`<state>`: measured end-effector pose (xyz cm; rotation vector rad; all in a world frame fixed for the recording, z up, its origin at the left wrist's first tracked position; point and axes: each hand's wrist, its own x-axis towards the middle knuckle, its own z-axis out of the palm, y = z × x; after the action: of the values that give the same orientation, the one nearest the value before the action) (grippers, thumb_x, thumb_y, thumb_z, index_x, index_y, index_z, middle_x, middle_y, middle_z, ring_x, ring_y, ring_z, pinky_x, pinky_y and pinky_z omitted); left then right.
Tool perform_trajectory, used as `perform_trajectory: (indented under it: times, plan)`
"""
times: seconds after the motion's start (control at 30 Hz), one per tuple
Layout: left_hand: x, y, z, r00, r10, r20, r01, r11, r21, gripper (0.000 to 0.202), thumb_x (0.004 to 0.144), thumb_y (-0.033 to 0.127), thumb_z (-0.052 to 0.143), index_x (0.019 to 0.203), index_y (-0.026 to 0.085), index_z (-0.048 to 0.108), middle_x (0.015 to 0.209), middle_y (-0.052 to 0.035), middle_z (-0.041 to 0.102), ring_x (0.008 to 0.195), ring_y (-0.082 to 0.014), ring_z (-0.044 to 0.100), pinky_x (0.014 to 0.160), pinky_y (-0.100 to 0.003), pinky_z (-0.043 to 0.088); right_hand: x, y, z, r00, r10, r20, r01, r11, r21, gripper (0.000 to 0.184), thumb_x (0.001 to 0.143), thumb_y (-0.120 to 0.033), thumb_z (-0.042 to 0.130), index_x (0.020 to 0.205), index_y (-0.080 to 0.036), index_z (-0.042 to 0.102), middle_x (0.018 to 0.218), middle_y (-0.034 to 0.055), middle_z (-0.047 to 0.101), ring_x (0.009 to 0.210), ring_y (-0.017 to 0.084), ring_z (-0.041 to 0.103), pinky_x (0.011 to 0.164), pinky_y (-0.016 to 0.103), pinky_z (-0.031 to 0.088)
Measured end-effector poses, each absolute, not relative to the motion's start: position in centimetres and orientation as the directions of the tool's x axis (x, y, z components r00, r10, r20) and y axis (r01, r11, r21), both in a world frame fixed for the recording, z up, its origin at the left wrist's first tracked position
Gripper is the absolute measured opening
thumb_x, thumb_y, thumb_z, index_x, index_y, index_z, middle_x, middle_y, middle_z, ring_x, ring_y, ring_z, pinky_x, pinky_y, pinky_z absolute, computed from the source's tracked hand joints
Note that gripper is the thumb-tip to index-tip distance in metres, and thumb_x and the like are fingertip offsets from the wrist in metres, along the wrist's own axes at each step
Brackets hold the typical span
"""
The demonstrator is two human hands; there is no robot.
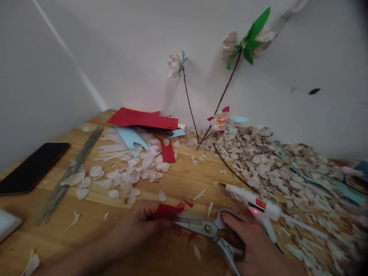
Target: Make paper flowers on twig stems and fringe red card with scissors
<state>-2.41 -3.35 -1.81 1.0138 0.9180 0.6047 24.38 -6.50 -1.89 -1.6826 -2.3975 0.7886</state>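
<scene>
My left hand pinches a small piece of red paper whose right end is cut into a fine fringe. My right hand is closed around the handles of metal scissors. Their blades point left and reach the underside of the red paper near my left fingertips. Whether the blade tips are parted is hard to make out. Small red scraps lie around the blades. Just beyond my right hand rests a white hot glue gun with a red light on and a glue stick in its back.
Dried petals heap along the right side; more petals lie left of centre. Red paper sheets, a light blue piece and a wire bundle lie behind. A phone is at left. Flower stems lean on the wall.
</scene>
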Motion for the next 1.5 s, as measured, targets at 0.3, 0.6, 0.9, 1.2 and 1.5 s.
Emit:
perform_trajectory:
  times: [0.3,0.6,0.9,1.2,1.5]
  plan:
    - [-2.4,-3.4,-1.9,0.53,0.752,-0.391,-0.091,0.509,0.856,0.016,0.065,0.027,0.077,0.08,0.026,0.078,0.075,0.0011,0.078,0.07,-0.0158,0.07,0.054,-0.019,0.053,24.7,-6.2,-2.1,-0.415,0.889,-0.195,0.845,0.297,-0.445,0.027,0.057,-0.018,0.07,0.074,-0.022,0.049,0.074,-0.0029,0.06,0.065,0.015,0.05,0.059,0.024,0.038]
    - [-2.6,-3.4,-2.0,0.573,0.73,-0.372,-0.065,0.494,0.867,0.019,0.067,0.033,0.075,0.082,0.023,0.077,0.077,-0.0025,0.078,0.072,-0.0175,0.071,0.056,-0.02,0.053,25.2,-6.0,-2.2,-0.468,0.874,-0.129,0.839,0.394,-0.375,0.032,0.054,-0.026,0.079,0.071,-0.02,0.052,0.074,-0.0014,0.06,0.062,0.015,0.049,0.059,0.025,0.039]
    - [-2.6,-3.6,-2.1,0.569,0.732,-0.375,-0.046,0.483,0.874,0.016,0.068,0.033,0.074,0.08,0.023,0.078,0.075,-0.0011,0.078,0.07,-0.0156,0.07,0.057,-0.02,0.053,25.5,-6.0,-2.6,-0.469,0.882,-0.048,0.818,0.413,-0.399,0.02,0.054,-0.01,0.06,0.067,-0.022,0.05,0.074,-0.0007,0.062,0.071,0.018,0.056,0.062,0.025,0.04]
    - [-2.3,-3.2,-1.9,0.471,0.797,-0.378,-0.034,0.445,0.895,0.012,0.065,0.02,0.072,0.075,0.023,0.078,0.069,0.0011,0.078,0.064,-0.0143,0.069,0.054,-0.018,0.05,24.3,-6.2,-1.3,-0.338,0.926,-0.168,0.884,0.251,-0.394,0.021,0.056,-0.015,0.061,0.07,-0.023,0.048,0.075,-0.0015,0.061,0.067,0.018,0.053,0.058,0.026,0.038]
    - [-2.3,-3.4,-2.2,0.396,0.879,-0.266,-0.095,0.327,0.94,0.014,0.066,0.018,0.07,0.075,0.026,0.078,0.074,0.0027,0.079,0.074,-0.0183,0.071,0.066,-0.025,0.054,24.0,-6.3,-0.9,-0.297,0.935,-0.195,0.904,0.209,-0.374,0.021,0.06,-0.012,0.057,0.075,-0.023,0.047,0.083,0.0013,0.061,0.074,0.02,0.055,0.066,0.03,0.04]
